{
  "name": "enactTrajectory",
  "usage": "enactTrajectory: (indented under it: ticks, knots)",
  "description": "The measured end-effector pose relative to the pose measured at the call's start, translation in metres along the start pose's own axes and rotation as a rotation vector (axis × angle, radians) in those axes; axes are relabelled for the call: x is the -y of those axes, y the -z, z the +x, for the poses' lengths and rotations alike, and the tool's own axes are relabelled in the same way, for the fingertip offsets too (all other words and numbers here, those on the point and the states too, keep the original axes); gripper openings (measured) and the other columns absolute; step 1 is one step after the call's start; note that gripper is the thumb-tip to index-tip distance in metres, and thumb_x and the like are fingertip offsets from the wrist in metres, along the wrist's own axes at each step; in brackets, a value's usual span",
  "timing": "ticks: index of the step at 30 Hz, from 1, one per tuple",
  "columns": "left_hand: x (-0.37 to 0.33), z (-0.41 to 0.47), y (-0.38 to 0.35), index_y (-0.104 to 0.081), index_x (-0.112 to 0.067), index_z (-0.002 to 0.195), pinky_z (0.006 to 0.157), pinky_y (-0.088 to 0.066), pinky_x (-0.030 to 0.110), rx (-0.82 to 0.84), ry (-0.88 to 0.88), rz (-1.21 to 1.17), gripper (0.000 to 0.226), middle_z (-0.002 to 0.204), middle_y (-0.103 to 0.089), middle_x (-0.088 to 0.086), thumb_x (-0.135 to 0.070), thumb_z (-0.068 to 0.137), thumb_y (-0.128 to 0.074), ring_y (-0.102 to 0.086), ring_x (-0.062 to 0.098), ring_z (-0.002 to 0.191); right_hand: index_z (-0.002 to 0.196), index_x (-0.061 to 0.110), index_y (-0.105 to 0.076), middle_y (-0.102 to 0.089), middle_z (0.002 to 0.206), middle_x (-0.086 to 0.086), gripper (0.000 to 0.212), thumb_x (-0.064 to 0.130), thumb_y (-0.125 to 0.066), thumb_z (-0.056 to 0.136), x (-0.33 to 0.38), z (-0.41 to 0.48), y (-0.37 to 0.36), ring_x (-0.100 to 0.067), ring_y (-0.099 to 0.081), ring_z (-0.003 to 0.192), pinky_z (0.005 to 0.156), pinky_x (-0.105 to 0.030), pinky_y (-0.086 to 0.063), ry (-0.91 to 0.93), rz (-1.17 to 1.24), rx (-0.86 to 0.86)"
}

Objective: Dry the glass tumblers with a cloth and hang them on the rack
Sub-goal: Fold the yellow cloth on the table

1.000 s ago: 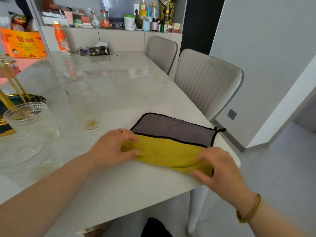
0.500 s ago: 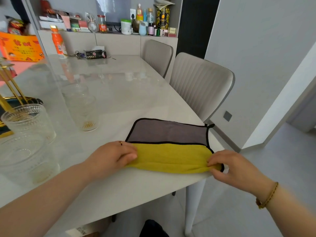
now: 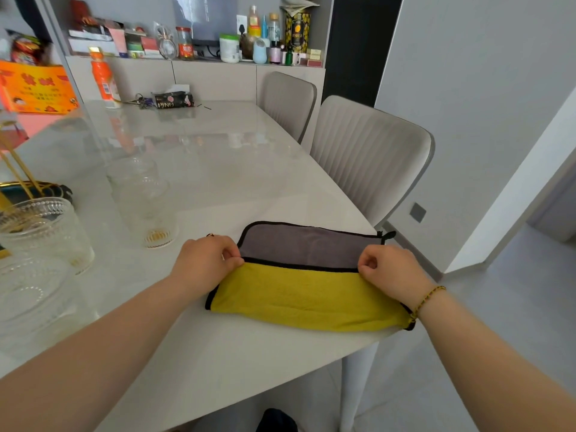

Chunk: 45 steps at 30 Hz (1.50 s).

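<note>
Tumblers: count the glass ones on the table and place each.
4. Mid-table, the far tumbler stands behind the near tumbler; the beaded tumbler is at left, the blurred tumbler in front of it. Others may be out of frame.

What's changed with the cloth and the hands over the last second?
Both hands went from lying on the ends of the yellow-and-grey, black-trimmed cloth to pinching the yellow flap's far corners, left hand at the left corner, right hand at the right. The flap now covers more of the grey side. The clear ribbed glass tumblers on the white table stayed put.
</note>
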<state>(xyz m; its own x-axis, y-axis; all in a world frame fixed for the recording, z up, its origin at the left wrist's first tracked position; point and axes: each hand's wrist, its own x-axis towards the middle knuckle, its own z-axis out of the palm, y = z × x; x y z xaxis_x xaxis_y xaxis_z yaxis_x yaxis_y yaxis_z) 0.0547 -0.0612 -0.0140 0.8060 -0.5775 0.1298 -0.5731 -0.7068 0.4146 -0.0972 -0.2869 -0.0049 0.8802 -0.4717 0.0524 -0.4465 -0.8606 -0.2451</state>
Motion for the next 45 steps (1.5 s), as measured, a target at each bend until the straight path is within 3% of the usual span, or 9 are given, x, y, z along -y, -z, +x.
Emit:
enactTrajectory:
  ticks: [6,12,18,24,29,32,35,39,45]
  knots:
    - [-0.002,0.011,-0.003,-0.063,-0.018,0.106,0.09,-0.037,0.028,0.02,-0.045,-0.049,0.021,0.109,-0.06,0.0,-0.027,0.089,-0.056,-0.055,0.019,0.101,0.095,0.013,-0.062,-0.062,0.106,-0.004,0.014,0.016,-0.051,0.087,-0.004,0.01,0.001,-0.021,-0.053,0.101,0.084,-0.029,-0.039,-0.023,0.068,-0.016]
    - [-0.016,0.044,-0.014,-0.046,-0.013,0.132,0.103,-0.028,0.031,0.064,-0.108,0.053,0.036,0.145,-0.035,0.005,-0.016,0.098,-0.036,-0.038,0.024,0.129,0.132,0.013,-0.041,-0.044,0.138,-0.007,0.039,0.017,-0.044,0.093,-0.008,0.037,-0.003,-0.026,-0.035,0.128,0.103,-0.034,-0.028,-0.126,-0.057,-0.065]
    - [-0.024,0.074,-0.027,-0.032,-0.016,0.141,0.106,-0.028,0.034,0.187,-0.02,0.185,0.046,0.147,-0.035,0.008,-0.01,0.096,-0.036,-0.03,0.028,0.133,0.133,0.014,-0.039,-0.048,0.134,-0.008,0.04,0.015,-0.041,0.093,-0.011,0.053,-0.007,-0.027,-0.039,0.124,0.101,-0.035,-0.03,-0.18,-0.131,-0.015]
    - [-0.027,0.088,-0.017,-0.045,-0.021,0.129,0.096,-0.03,0.029,0.177,-0.035,0.213,0.039,0.129,-0.053,0.007,-0.013,0.091,-0.046,-0.043,0.024,0.122,0.119,0.016,-0.055,-0.058,0.119,-0.008,0.032,0.01,-0.044,0.089,-0.009,0.055,-0.004,-0.027,-0.038,0.119,0.097,-0.032,-0.029,-0.143,-0.09,-0.03]
    - [-0.024,0.077,0.006,-0.068,-0.008,0.101,0.084,-0.041,0.022,0.019,-0.045,-0.233,0.018,0.105,-0.065,0.007,-0.01,0.086,-0.058,-0.057,0.02,0.099,0.101,0.009,-0.066,-0.062,0.104,-0.009,0.02,0.011,-0.055,0.085,-0.008,0.041,0.011,-0.029,-0.044,0.111,0.091,-0.032,-0.033,-0.076,0.129,-0.208]
    - [-0.024,0.057,0.026,-0.069,-0.005,0.095,0.062,-0.034,-0.004,-0.047,-0.062,-0.449,0.014,0.085,-0.062,-0.004,-0.003,0.084,-0.06,-0.055,0.005,0.079,0.083,0.005,-0.068,-0.057,0.079,0.0,0.009,0.002,-0.061,0.079,-0.008,0.023,0.023,-0.027,-0.053,0.096,0.086,-0.032,-0.036,0.039,0.284,-0.342]
    - [-0.019,0.03,0.039,-0.068,-0.012,0.086,0.061,-0.033,-0.008,-0.001,-0.114,-0.528,0.015,0.076,-0.06,-0.015,0.001,0.082,-0.062,-0.056,-0.018,0.064,0.075,0.006,-0.069,-0.061,0.076,-0.001,0.009,-0.003,-0.068,0.072,-0.005,-0.005,0.03,-0.024,-0.054,0.088,0.087,-0.037,-0.039,0.185,0.311,-0.38]
    - [-0.003,-0.011,0.038,-0.065,-0.031,0.068,0.067,-0.036,-0.005,0.079,-0.166,-0.455,0.032,0.061,-0.064,-0.03,-0.001,0.078,-0.067,-0.056,-0.019,0.07,0.066,0.017,-0.068,-0.066,0.068,0.006,0.008,0.009,-0.069,0.062,-0.008,-0.042,0.019,-0.031,-0.063,0.08,0.08,-0.053,-0.047,0.357,0.162,-0.413]
    - [0.017,-0.046,0.019,-0.061,-0.039,0.071,0.077,-0.035,0.001,0.196,-0.16,-0.31,0.034,0.088,-0.058,-0.024,-0.007,0.079,-0.068,-0.054,-0.003,0.088,0.056,0.033,-0.064,-0.065,0.065,0.02,0.007,0.039,-0.06,0.057,-0.007,-0.081,-0.003,-0.023,-0.068,0.077,0.075,-0.046,-0.046,0.413,-0.108,-0.318]
